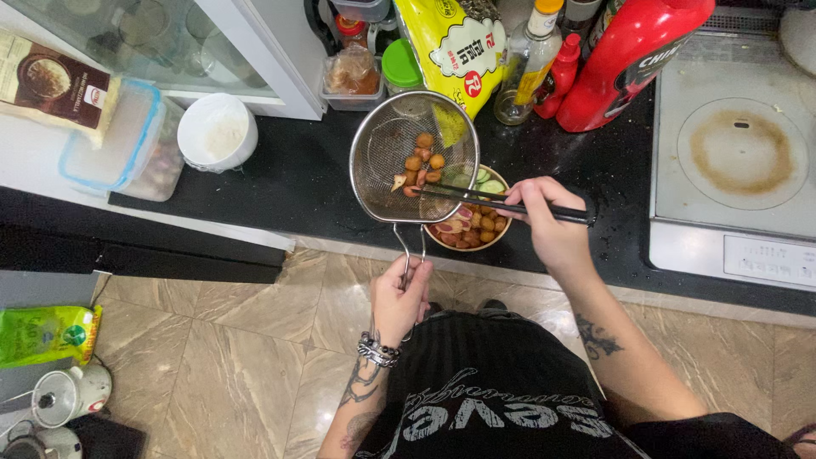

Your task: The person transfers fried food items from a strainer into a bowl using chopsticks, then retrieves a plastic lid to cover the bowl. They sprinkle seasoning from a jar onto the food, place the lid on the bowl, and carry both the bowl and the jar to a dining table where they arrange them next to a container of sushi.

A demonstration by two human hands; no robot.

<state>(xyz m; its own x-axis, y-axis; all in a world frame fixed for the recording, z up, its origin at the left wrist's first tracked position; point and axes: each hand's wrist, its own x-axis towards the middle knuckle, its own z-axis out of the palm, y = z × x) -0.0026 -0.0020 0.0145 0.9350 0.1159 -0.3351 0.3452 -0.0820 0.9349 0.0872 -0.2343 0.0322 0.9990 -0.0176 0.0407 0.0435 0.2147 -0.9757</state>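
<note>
Over the black tabletop (280, 183), left hand (399, 297) grasps strainer (414, 157) handle; right hand (548, 217) grips chopsticks (501, 204) above bowl (501, 231).

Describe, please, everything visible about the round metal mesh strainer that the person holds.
The round metal wire-mesh strainer has a fine silver basket, a thicker rim and a looped wire handle. The left hand grips that handle and holds the basket tilted above a brown bowl on the black counter. Several small brown fried pieces lie inside. Dark chopsticks in the right hand reach into it.
</note>
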